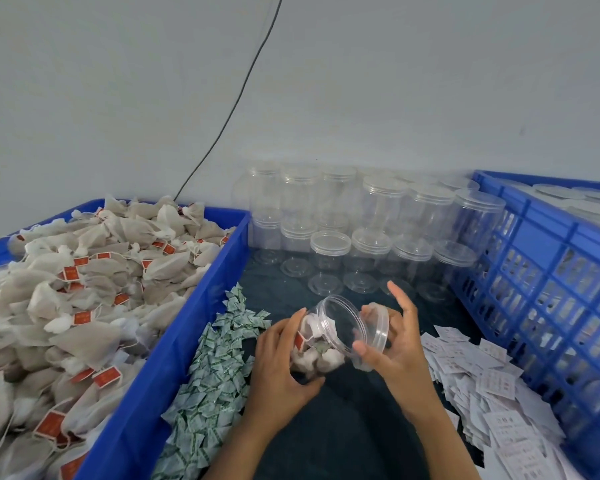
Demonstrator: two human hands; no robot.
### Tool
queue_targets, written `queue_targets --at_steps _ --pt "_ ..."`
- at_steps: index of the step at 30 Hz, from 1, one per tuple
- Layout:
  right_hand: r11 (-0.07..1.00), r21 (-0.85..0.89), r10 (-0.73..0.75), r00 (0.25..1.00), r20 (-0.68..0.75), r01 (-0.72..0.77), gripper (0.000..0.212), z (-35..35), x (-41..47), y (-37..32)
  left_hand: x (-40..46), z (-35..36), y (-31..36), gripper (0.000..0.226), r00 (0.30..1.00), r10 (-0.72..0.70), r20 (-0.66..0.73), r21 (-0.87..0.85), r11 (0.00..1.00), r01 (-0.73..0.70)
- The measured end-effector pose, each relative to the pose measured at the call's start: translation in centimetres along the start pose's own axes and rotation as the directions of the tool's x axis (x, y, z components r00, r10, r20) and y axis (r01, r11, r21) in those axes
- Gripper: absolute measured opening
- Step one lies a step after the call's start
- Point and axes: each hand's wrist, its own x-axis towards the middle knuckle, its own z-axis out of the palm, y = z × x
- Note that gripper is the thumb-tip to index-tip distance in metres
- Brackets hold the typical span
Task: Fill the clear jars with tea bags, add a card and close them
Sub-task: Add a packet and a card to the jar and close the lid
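1. Blue bin (pixel 174 327), far left to near left: a solid-walled container heaped with tea bags (pixel 94 271), pale pouches with strings and red paper tags.
2. Green-and-white sachets (pixel 215 368): a loose pile on the dark cloth (pixel 354 427), lying just beside the bin's right wall and running from mid-scene toward the near edge.
3. Left hand (pixel 281 372), near centre: fingers and thumb curl round the body of a clear jar (pixel 323 344), which is held tilted with its mouth toward the right. The jar holds tea bags, and one red tag shows through its wall.
4. Right hand (pixel 392 344), just right of the jar: thumb and curled fingers grip a clear lid (pixel 371 330) at the jar's mouth, while the index finger points up. Whether the lid is seated on the rim cannot be told.
5. Empty jars (pixel 361 230), far centre: stacked rows of lidded clear jars against the wall.
6. Cards (pixel 482 393), near right: a scattered pile of white printed slips on the cloth.
7. Blue crate (pixel 551 278), far right: lattice-walled and holding further clear jars.
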Motion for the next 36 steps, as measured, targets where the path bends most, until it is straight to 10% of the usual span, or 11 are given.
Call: queue_targets --at_steps 9,13,20,36 --pt "0.848 -0.502 -0.178 0.984 0.031 0.169 0.061 2.2 -0.6 0.2 0.1 -0.3 0.2 0.113 0.979 0.174 0.105 0.132 0.973 -0.187" --pt "0.897 -0.421 -0.167 0.985 -0.035 0.137 0.054 2.0 -0.2 0.0 -0.2 -0.6 0.5 0.116 0.998 0.027 0.061 -0.206 0.979 -0.014" --pt "0.961 -0.253 -0.122 0.992 -0.017 0.114 0.038 1.2 2.3 -2.3 -0.1 -0.5 2.0 0.093 0.940 -0.252 0.231 -0.776 0.535 0.334" --pt "0.888 -0.387 -0.119 0.938 0.326 0.248 0.039 1.6 3.5 -4.7 0.4 -0.8 1.5 0.065 0.676 -0.065 0.734 -0.679 -0.110 0.726"
